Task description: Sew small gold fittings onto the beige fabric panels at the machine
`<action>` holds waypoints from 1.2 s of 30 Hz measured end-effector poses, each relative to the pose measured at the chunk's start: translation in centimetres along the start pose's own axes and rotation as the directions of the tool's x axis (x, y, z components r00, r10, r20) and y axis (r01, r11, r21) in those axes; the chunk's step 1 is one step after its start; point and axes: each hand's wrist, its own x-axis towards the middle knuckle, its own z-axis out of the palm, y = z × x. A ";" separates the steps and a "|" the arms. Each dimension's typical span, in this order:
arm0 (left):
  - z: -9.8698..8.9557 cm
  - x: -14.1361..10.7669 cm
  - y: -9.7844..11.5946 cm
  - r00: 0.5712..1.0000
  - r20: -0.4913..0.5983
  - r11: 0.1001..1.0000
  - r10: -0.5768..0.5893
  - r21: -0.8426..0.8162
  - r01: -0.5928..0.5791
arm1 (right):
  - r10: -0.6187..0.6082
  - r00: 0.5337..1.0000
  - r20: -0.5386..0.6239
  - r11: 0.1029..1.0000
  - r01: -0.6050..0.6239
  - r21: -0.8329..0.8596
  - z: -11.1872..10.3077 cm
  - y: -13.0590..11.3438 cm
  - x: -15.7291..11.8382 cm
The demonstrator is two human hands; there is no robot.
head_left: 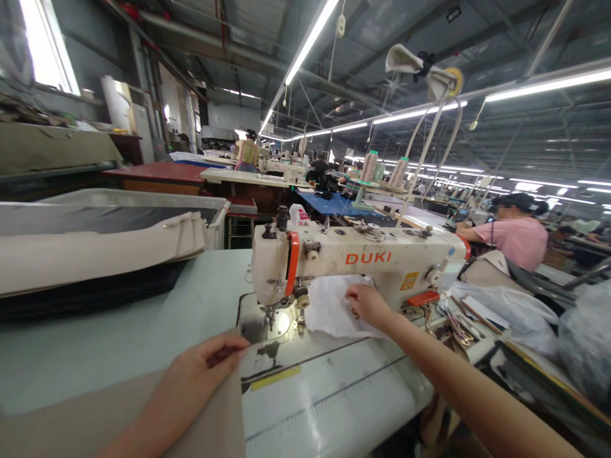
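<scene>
My left hand (198, 375) pinches the top corner of a beige fabric panel (217, 416), which lies on the table at the lower left. Just beyond those fingertips are the needle plate (280, 323) and presser foot of a white DUKI sewing machine (329, 254). My right hand (370, 307) is over a white cloth (329, 308) under the machine's arm. Its fingers are closed together, and small brownish bits show beside them. What those fingers hold, if anything, is too small to name.
A stack of beige and black panels (95, 254) lies on the left, by a white bin (138, 196). Scissors (461, 331) and plastic bags (513, 312) are on the right. A co-worker in a pink shirt (518, 235) sits beyond. Thread cones (369, 167) stand behind the machine.
</scene>
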 end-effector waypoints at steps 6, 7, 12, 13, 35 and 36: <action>0.4 -0.6 -0.1 0.998 0.041 0.997 0.040 -0.071 -0.037 | -0.055 0.996 0.072 0.871 0.012 0.491 0.1 -2.5 -3.5; 0.5 -0.7 -0.2 0.998 0.047 0.996 0.044 -0.080 -0.040 | -0.062 0.994 0.095 0.819 -0.004 0.574 0.4 -3.0 -4.2; 1.0 -1.0 -0.6 0.996 0.061 0.990 0.059 -0.131 -0.051 | -0.112 0.945 0.306 0.243 -0.273 0.931 2.3 -5.6 -6.6; 1.0 -1.0 -0.6 0.996 0.069 0.987 0.056 -0.153 -0.045 | -0.129 0.935 0.330 0.194 -0.303 0.933 2.7 -6.2 -6.8; 1.9 -2.3 0.7 0.998 0.022 0.946 0.050 -0.323 -0.041 | -0.242 0.955 0.169 0.363 -0.072 0.929 9.6 -11.5 -6.5; 1.9 -2.3 0.7 0.999 0.019 0.943 0.037 -0.331 -0.029 | -0.248 0.954 0.170 0.363 -0.072 0.929 9.6 -11.6 -6.5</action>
